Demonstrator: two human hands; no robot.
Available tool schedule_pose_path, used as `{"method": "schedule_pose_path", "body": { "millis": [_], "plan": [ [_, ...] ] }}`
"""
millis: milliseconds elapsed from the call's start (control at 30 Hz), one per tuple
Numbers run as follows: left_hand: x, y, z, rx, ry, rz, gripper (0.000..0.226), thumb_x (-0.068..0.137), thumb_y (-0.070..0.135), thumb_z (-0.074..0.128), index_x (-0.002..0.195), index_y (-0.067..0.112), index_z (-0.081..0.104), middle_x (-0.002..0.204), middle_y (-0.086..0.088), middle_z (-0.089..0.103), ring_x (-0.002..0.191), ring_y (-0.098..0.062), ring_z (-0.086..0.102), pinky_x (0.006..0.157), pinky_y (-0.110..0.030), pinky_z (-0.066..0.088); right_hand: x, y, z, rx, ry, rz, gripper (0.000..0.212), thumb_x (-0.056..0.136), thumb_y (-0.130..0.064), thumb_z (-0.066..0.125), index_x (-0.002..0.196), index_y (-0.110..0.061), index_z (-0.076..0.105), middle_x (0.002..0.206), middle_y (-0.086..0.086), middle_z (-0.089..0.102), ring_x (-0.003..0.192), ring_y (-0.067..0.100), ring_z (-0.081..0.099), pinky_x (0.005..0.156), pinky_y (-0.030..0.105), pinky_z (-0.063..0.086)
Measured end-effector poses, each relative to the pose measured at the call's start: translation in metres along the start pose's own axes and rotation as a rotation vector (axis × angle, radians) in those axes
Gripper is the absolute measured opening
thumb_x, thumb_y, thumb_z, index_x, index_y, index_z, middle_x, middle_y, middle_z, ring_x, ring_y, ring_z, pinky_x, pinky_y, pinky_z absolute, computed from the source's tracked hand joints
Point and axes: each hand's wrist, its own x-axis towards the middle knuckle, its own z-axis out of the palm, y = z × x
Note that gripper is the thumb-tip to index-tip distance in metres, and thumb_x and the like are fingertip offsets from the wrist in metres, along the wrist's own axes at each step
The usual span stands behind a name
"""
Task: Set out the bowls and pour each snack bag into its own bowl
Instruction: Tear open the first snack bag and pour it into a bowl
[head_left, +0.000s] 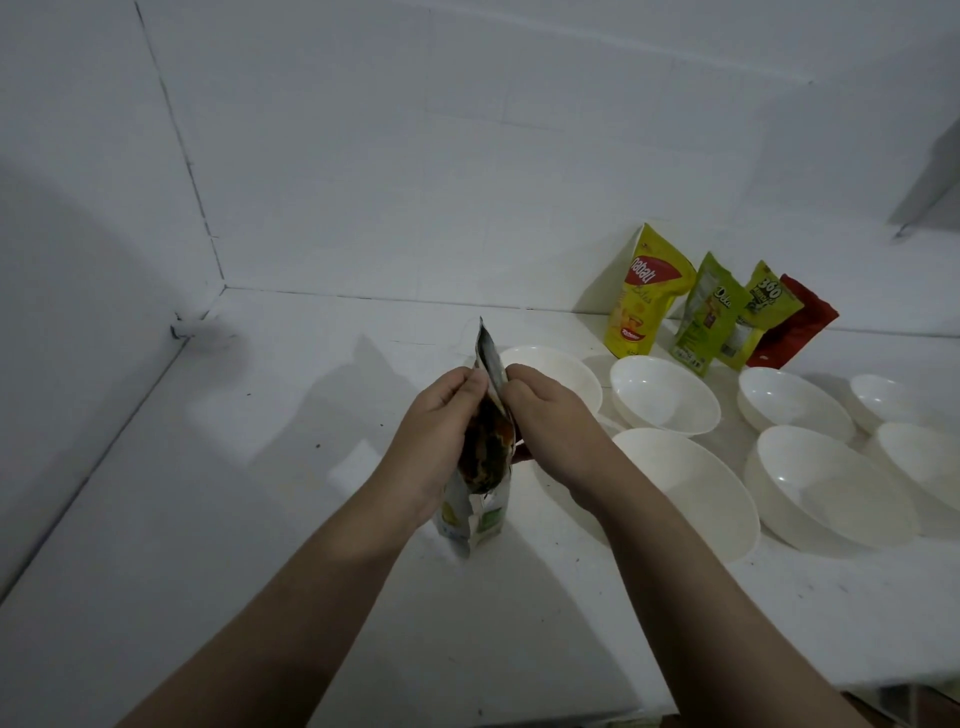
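White-bottomed snack pouch (480, 467) pinched upright at its top edge between left hand (441, 431) and right hand (550, 421); white bowls (665, 395) just right of right hand, other bags (644, 296) beyond.

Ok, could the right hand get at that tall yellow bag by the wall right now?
Probably not right away. The right hand and the left hand are both pinching the top of the snack bag. Once free, the way to the yellow bag passes over open bowls, nothing taller.
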Motion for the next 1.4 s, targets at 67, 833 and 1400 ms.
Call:
{"method": "schedule_pose_path", "body": {
  "millis": [67,833,1400],
  "plan": [
    [0.002,0.002,-0.001,-0.003,0.034,0.010,0.030,0.102,0.026,0.047,0.082,0.012,0.065,0.073,0.001,0.062,0.074,-0.012,0.060,0.080,-0.033,0.050,0.001,0.002,-0.002,0.000,0.001,0.018,0.033,0.095,-0.026,0.039,0.092,0.006,0.048,0.084,0.022,0.055,0.072,0.028,0.055,0.076,0.053,0.058],
    [0.028,-0.022,-0.046,0.333,0.209,-0.314,0.026,0.101,0.041,0.045,0.112,0.019,0.054,0.113,-0.002,0.059,0.101,-0.021,0.055,0.089,-0.036,0.046,-0.015,-0.020,-0.037,-0.289,0.313,-0.407,0.024,0.094,-0.016,0.046,0.076,0.000,0.049,0.061,0.008,0.045,0.059,0.024,0.044,0.051,0.031,0.028],
    [0.053,-0.058,-0.065,-0.410,0.300,-0.468,0.040,0.105,0.010,0.025,0.113,-0.004,0.062,0.107,-0.026,0.065,0.096,-0.041,0.062,0.050,-0.042,0.058,-0.012,-0.020,-0.027,-0.417,0.265,-0.563,0.032,0.100,-0.023,0.047,0.072,-0.007,0.050,0.060,0.001,0.051,0.061,0.016,0.049,0.056,0.031,0.037]
  ]
}}
